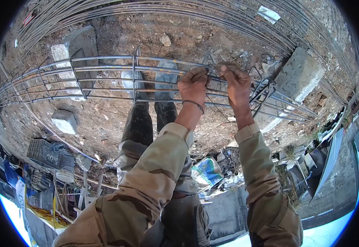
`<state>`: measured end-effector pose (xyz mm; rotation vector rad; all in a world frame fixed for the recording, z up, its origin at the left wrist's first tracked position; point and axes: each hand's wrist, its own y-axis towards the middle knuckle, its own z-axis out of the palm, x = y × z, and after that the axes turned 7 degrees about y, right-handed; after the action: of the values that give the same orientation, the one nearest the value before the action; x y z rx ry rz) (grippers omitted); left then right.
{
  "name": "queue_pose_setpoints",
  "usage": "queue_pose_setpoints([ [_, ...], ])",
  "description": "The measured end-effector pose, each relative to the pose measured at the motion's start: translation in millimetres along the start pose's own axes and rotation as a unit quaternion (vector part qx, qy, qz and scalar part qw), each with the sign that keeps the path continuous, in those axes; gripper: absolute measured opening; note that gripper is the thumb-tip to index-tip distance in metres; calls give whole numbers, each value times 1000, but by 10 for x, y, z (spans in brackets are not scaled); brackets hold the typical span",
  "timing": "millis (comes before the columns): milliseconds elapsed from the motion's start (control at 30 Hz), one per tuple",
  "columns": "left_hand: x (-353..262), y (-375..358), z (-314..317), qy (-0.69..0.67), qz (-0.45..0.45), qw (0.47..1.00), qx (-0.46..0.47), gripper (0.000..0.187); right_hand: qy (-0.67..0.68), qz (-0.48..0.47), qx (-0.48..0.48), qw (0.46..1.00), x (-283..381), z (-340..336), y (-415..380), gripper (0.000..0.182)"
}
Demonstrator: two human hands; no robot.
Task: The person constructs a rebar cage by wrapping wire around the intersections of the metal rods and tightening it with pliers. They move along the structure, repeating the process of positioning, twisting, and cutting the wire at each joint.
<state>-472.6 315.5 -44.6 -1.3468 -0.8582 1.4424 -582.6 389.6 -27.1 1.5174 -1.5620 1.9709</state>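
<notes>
A long rebar cage point(105, 89) of parallel steel bars runs across the view, with bent steel stirrups point(134, 78) set around the bars. My left hand point(194, 84) is closed at the cage, its thumb and fingers against the upper bars beside a thin stirrup point(208, 61). Just to its right, my right hand point(235, 82) is closed in a pinch above the bars; what lies between its fingertips is too small to make out. Several dark stirrups point(262, 95) are bunched on the cage right of my right hand. A thin dark wire hangs below the hands.
Concrete blocks lie under the cage at left point(74, 53) and right point(299, 76). Loose long rods point(154, 9) stretch along the far side. My boots point(166, 80) stand beneath the bars. A smaller block point(64, 121) and a bucket point(65, 174) are at left.
</notes>
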Motion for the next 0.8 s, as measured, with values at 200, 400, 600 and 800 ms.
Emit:
queue_pose_setpoints([
  [200, -91, 154, 79, 334, 121, 923, -148, 40, 152, 17, -177, 972, -29, 341, -126, 16],
  [400, -491, 155, 433, 397, -67, 905, -139, 36, 146, -5, -181, 973, -145, 316, -115, 15],
  [600, -354, 556, 399, 270, -207, 936, -88, 29, 215, 9, -180, 960, -210, 265, -101, 13],
  [800, -494, 683, 311, 289, -236, 928, 27, 22, 274, 49, -142, 950, -172, 133, -85, 12],
])
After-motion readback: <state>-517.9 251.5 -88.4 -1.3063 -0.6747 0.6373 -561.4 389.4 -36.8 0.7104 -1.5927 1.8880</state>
